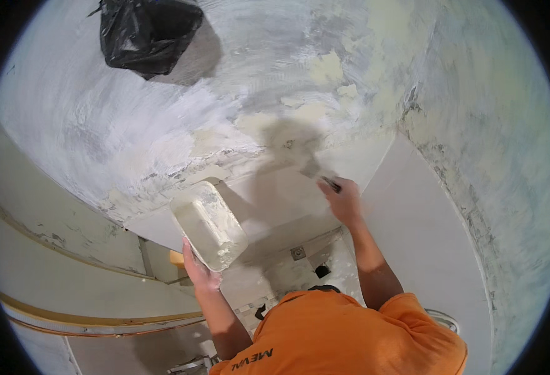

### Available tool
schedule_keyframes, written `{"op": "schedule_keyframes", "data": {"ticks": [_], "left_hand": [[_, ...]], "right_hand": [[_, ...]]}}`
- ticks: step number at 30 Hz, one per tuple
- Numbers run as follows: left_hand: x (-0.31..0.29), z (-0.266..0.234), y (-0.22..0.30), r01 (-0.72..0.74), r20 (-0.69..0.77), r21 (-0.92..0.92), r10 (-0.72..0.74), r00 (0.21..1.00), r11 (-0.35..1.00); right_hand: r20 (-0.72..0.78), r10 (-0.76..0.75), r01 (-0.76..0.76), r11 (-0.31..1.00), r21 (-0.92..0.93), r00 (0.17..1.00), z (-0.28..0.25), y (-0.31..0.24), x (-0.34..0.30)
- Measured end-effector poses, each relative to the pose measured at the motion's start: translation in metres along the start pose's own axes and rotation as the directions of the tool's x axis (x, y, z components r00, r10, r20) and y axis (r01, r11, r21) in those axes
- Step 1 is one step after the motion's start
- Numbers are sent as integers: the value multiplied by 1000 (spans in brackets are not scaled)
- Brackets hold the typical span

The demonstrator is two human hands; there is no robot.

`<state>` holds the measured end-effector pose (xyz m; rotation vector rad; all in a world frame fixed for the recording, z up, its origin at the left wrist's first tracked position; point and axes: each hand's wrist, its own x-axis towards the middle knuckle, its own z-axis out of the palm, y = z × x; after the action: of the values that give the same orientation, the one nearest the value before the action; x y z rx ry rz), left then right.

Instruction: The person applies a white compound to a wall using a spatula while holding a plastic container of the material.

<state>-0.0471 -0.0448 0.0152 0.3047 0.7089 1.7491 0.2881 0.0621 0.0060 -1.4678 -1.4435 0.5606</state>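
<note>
My left hand (200,269) supports a white rectangular tray (185,220) from its near left side, the fingers partly hidden against it. Pale, creamy plaster (223,226) coats the inside of the tray, mostly along its right side. A putty knife (330,184) with a dark handle is gripped in my right hand (345,201). Its blade points up and to the left at the lower part of the wall (275,94); I cannot tell whether the blade touches it. Wet and dry plaster patches streak that wall in white, grey and pale yellow.
A black plastic bag (146,37) hangs at the upper left wall. Pale panels (425,219) run low along the walls and meet in the right corner. Below, the floor has a small square drain (297,253) and a dark square opening (322,270). A yellowish strip (87,320) curves along the left.
</note>
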Motion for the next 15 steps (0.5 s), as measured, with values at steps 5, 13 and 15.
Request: {"op": "schedule_keyframes", "data": {"ticks": [5, 13, 15], "left_hand": [[-4, 11, -5, 65, 81, 18, -66, 995, 998], [-24, -6, 4, -135, 121, 166, 116, 986, 977], [-24, -22, 6, -217, 143, 205, 190, 971, 954]], "right_hand": [[88, -27, 32, 998, -59, 996, 13, -80, 22], [-213, 211, -258, 940, -222, 954, -32, 21, 19], [-209, 233, -270, 947, -174, 950, -47, 30, 12]]}}
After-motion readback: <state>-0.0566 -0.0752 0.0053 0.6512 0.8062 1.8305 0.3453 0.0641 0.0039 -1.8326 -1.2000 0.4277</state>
